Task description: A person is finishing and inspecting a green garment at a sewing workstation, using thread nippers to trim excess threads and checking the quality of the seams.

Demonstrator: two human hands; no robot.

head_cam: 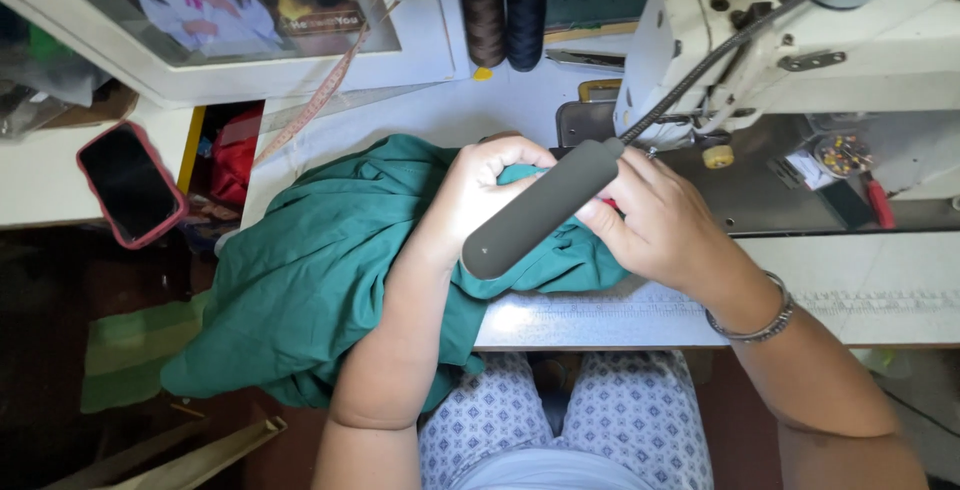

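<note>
Bunching under both hands: crumpled teal-green fabric [320,260], draped off the table edge.

A long grey gooseneck lamp head [543,210] crosses over both hands; bare white tabletop [880,300] lies open at three o'clock (bunched green fabric [320,260] fills nine).

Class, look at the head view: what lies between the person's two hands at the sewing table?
In the head view, a grey lamp head crosses above bunched green fabric between the left hand and right hand.
</note>
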